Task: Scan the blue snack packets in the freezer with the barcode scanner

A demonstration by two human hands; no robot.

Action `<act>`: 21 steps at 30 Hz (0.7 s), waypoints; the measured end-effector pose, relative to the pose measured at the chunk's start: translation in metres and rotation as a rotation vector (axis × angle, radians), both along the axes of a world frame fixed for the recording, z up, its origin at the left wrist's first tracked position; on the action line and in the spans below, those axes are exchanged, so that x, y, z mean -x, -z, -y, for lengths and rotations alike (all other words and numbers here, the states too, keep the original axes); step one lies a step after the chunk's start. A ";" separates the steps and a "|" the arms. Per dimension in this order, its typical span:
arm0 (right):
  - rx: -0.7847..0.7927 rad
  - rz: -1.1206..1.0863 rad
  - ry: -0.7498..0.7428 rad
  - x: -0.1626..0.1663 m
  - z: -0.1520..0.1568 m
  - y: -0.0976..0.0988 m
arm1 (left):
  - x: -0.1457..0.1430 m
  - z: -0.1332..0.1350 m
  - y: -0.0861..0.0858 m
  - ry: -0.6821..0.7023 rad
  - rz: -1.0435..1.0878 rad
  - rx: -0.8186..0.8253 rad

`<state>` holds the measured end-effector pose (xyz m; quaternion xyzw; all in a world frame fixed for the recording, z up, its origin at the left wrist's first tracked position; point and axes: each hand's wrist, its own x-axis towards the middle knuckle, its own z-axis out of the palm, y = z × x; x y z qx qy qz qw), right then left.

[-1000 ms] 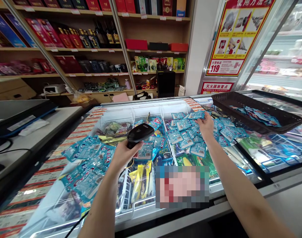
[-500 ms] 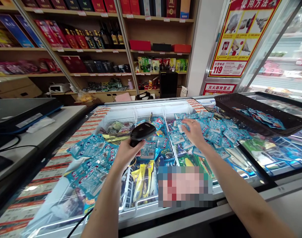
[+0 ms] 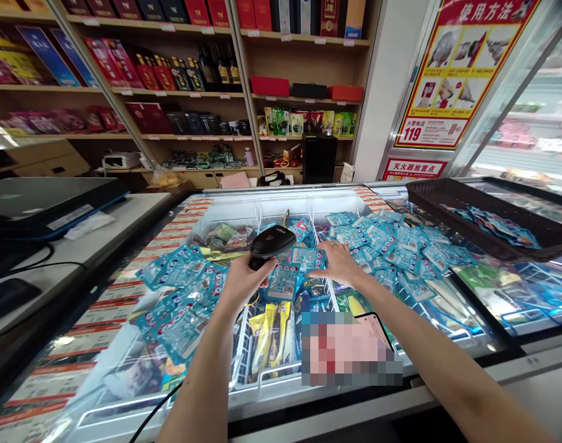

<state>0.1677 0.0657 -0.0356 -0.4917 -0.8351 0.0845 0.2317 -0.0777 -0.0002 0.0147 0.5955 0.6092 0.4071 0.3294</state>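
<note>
My left hand (image 3: 246, 280) is closed round the handle of a black barcode scanner (image 3: 272, 241), its head pointing away over the packets. Under the scanner lies a blue packet (image 3: 283, 284) with its barcode facing up. My right hand (image 3: 340, 263) is spread low over the glass, thumb and fingers apart at the right end of another blue packet (image 3: 305, 257); whether it presses on the packet I cannot tell. Many similar blue packets (image 3: 391, 243) are heaped to its right. A looser group of blue packets (image 3: 183, 326) lies to the left of the scanner.
The packets lie on the glass top of a chest freezer (image 3: 207, 400) with wire baskets inside. A partly blurred phone (image 3: 375, 326) rests at the front edge. A dark brown basket (image 3: 423, 200) holding packets stands right. A counter (image 3: 137, 212) is left, stocked shelves (image 3: 179, 92) behind.
My right hand has moved left from the right-hand heap to the packet beside the scanner. The left hand still grips the scanner. The view has shifted slightly.
</note>
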 end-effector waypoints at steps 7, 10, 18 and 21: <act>0.078 -0.530 0.156 -0.021 -0.011 -0.001 | -0.004 0.001 0.003 0.018 0.012 -0.020; 0.163 -0.839 0.142 -0.033 -0.018 0.000 | -0.003 0.000 0.004 0.052 0.014 -0.020; 0.266 -1.164 0.262 -0.051 -0.030 0.005 | -0.006 0.005 -0.004 0.179 -0.057 0.028; 0.258 -1.149 0.253 -0.050 -0.030 0.005 | -0.011 0.010 -0.009 0.278 -0.071 0.059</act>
